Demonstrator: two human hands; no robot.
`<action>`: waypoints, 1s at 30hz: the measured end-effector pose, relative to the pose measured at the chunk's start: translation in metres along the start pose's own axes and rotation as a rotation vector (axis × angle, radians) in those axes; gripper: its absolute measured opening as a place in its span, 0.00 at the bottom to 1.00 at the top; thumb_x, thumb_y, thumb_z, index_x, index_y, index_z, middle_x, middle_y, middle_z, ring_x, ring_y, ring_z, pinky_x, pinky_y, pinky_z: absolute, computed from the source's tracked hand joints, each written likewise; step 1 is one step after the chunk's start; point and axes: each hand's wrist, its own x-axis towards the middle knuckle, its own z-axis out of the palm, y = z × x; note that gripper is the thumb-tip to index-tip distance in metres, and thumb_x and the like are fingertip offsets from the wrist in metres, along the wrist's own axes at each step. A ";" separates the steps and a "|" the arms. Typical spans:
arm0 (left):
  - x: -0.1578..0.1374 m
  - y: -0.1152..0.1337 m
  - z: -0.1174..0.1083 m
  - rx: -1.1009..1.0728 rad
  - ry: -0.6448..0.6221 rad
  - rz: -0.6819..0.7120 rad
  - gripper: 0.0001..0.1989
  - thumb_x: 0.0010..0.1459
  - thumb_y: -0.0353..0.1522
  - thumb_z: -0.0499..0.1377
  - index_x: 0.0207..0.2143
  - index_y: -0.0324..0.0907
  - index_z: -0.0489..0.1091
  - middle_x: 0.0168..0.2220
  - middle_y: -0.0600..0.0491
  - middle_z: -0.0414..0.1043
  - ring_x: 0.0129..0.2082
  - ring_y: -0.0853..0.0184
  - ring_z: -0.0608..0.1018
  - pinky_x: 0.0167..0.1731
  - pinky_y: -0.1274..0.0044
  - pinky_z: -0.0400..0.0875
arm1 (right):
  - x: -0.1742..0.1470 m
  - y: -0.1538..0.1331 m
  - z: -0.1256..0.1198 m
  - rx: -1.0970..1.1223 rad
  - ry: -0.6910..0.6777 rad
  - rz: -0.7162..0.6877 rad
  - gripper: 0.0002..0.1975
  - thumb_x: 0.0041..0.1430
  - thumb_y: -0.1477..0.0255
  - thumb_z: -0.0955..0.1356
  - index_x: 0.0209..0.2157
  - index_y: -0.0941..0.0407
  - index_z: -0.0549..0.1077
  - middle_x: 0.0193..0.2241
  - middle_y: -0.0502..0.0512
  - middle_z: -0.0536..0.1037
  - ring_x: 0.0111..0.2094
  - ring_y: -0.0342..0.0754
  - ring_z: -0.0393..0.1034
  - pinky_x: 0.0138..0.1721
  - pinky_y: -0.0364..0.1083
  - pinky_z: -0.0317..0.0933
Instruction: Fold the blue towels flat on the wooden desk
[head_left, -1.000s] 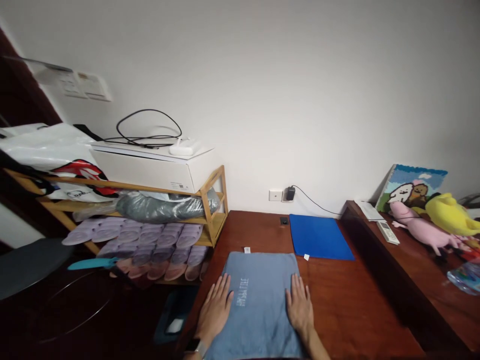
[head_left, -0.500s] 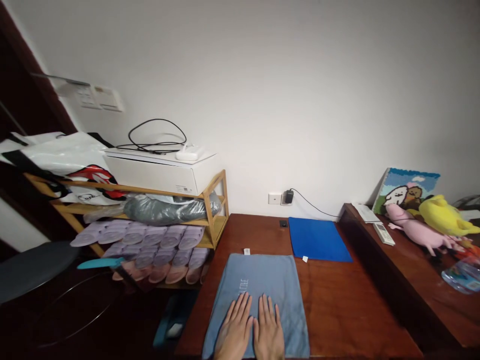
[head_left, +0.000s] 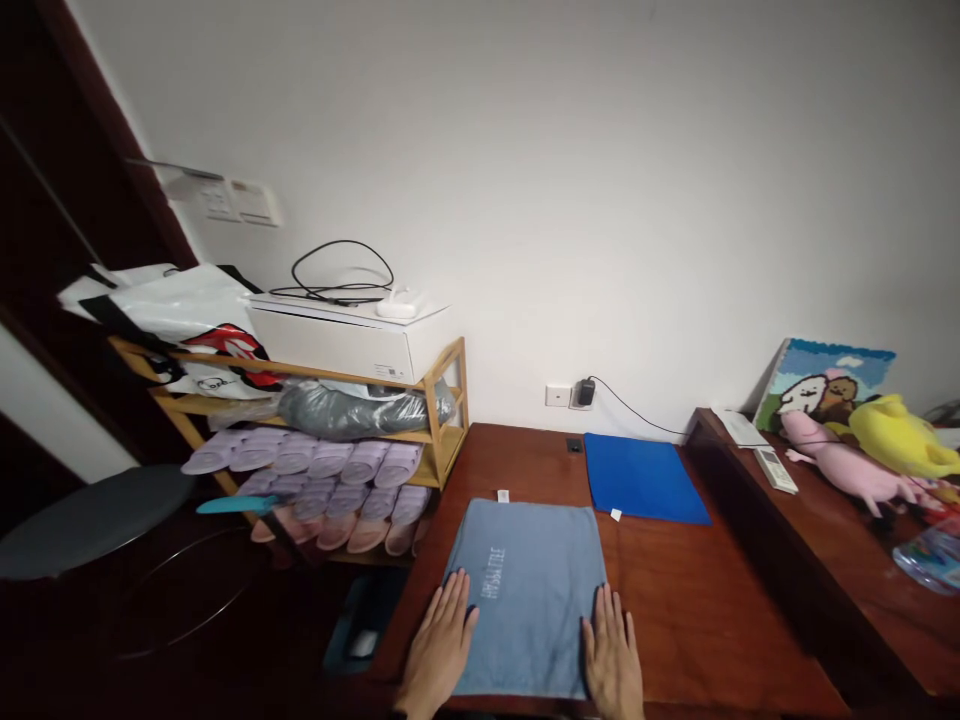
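Observation:
A grey-blue towel (head_left: 532, 590) with pale lettering and a small white tag lies flat on the brown wooden table (head_left: 675, 620). My left hand (head_left: 441, 640) rests over its left edge, palm down with the fingers stretched out. On the opposite edge lies my right hand (head_left: 611, 645), also flat, its fingers extended and slightly apart. Neither hand grips anything. Behind the towel, to the right, a bright blue cloth (head_left: 645, 480) with a white tag is spread on the table, apart from both hands.
Left of the table stands a wooden rack (head_left: 450, 400) with purple slippers (head_left: 367, 465) and a white box (head_left: 337, 345). A dark stool (head_left: 97, 520) is at far left. On the right ledge are a remote (head_left: 776, 470), a pink plush toy (head_left: 840, 460) and a bottle (head_left: 930, 555).
My hands have moved apart from the towel's middle to its left and right edges, uncovering the lettering. The view has shifted slightly, so the surroundings appear farther right.

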 end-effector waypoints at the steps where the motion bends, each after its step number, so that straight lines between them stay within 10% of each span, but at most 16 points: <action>1: 0.004 0.008 0.001 0.017 0.033 0.027 0.32 0.72 0.42 0.45 0.77 0.56 0.50 0.74 0.53 0.57 0.73 0.54 0.64 0.72 0.58 0.64 | 0.005 -0.013 -0.002 -0.001 0.001 -0.008 0.40 0.77 0.51 0.48 0.72 0.63 0.65 0.72 0.66 0.61 0.74 0.62 0.54 0.72 0.65 0.52; 8: 0.032 0.063 -0.003 0.004 -0.183 0.136 0.32 0.74 0.42 0.44 0.76 0.46 0.54 0.75 0.48 0.53 0.75 0.55 0.60 0.73 0.58 0.61 | 0.028 -0.102 0.003 0.118 -0.172 -0.165 0.32 0.78 0.57 0.54 0.73 0.57 0.63 0.73 0.58 0.58 0.74 0.58 0.52 0.74 0.61 0.50; 17: 0.021 -0.008 -0.024 0.072 -0.172 -0.112 0.33 0.70 0.42 0.44 0.76 0.54 0.56 0.74 0.55 0.57 0.75 0.57 0.60 0.75 0.57 0.55 | 0.032 0.003 -0.009 -0.062 -0.289 -0.010 0.34 0.75 0.59 0.53 0.74 0.60 0.61 0.74 0.57 0.55 0.76 0.60 0.48 0.74 0.65 0.46; 30: 0.196 -0.024 -0.058 -0.126 -0.211 -0.304 0.28 0.68 0.38 0.50 0.63 0.32 0.72 0.56 0.37 0.76 0.58 0.56 0.80 0.60 0.72 0.70 | 0.234 -0.024 -0.057 -0.061 -0.418 0.024 0.29 0.68 0.77 0.59 0.67 0.56 0.73 0.63 0.62 0.75 0.60 0.57 0.71 0.59 0.51 0.65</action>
